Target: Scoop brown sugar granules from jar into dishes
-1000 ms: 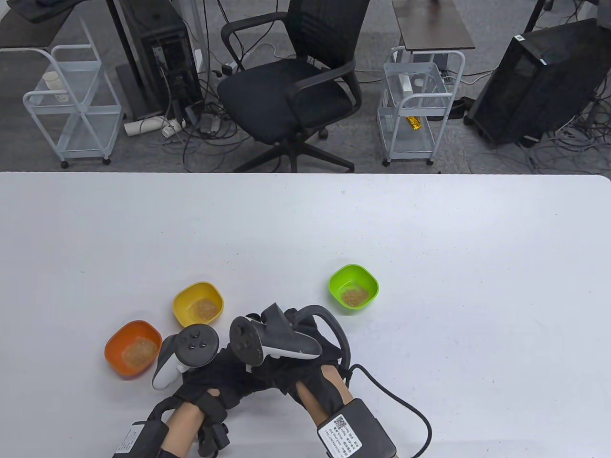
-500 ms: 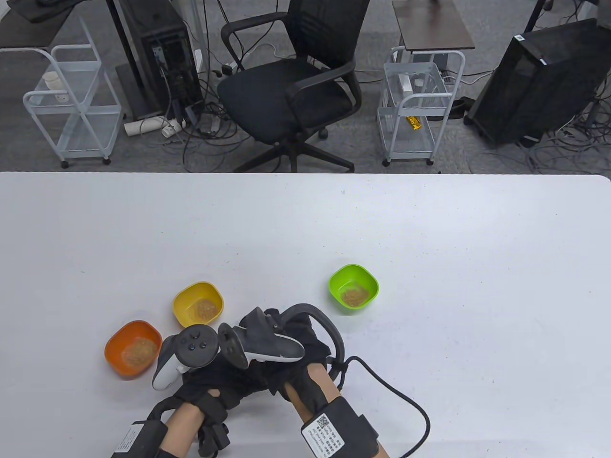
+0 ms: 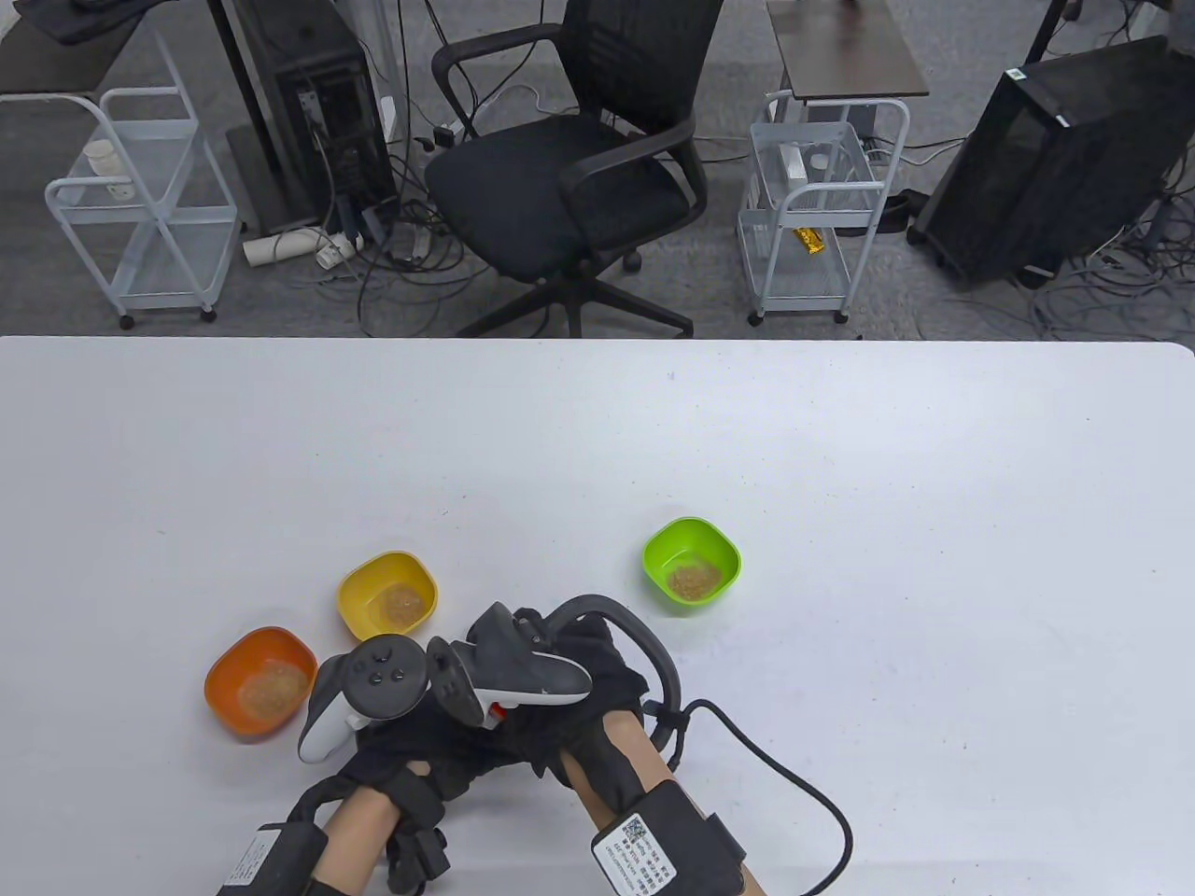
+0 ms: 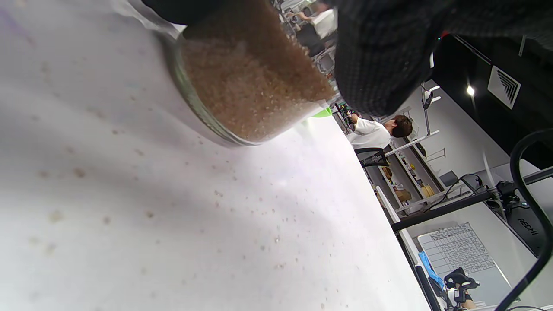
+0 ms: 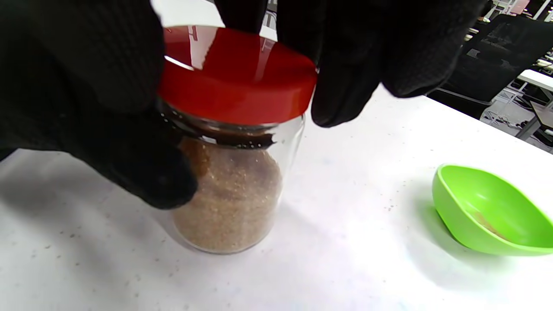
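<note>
My right hand (image 3: 569, 695) fingers (image 5: 345, 86) curl round the round red lid (image 5: 237, 73) on the clear glass jar of brown sugar (image 5: 231, 203); my left hand (image 3: 420, 737) grips the jar, standing on the white table (image 3: 840, 467) near the green plastic dish (image 3: 692, 564).

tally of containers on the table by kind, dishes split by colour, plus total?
Orange dish: 1
Yellow dish: 1
Green dish: 1
Glass jar with red lid: 1
Total: 4. All three dishes hold some brown sugar. The jar is hidden under the hands in the table view.
</note>
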`<state>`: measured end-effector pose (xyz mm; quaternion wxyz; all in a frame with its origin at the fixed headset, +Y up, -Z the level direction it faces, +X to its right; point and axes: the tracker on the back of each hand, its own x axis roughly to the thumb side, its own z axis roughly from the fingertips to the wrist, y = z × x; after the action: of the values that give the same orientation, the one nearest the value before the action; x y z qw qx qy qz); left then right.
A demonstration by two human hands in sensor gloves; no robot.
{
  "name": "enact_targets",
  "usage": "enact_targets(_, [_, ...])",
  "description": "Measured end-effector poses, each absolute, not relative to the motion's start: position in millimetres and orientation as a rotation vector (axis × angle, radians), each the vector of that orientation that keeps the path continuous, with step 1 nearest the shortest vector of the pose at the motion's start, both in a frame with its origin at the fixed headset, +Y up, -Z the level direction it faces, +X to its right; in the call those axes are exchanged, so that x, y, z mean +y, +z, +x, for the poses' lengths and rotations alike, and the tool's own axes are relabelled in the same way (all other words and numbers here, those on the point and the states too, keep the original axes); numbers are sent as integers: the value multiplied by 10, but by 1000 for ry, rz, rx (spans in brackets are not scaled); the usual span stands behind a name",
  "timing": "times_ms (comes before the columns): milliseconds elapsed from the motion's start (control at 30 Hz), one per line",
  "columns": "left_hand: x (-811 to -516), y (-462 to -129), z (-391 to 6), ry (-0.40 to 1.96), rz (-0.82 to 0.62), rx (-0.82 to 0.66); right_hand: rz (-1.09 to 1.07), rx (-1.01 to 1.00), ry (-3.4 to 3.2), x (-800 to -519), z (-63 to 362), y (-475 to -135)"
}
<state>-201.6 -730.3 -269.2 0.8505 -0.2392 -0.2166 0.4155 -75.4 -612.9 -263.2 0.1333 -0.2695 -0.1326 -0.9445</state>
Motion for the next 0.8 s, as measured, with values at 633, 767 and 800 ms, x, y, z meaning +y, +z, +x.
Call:
enact_targets(633, [-7300,-2684,-2015,864,-499,-451,-797,-460,-2745,-6120,-776,-2636])
enact_targets(767, [-7301,-2681,-2014,861,-497,-450,-790,-412,-2690,-6125,-814,-2617])
enact_targets(800, [-7301,-2682,-2015,861,-497,-450,-784,-396,-2688,-6131,-824,-2619])
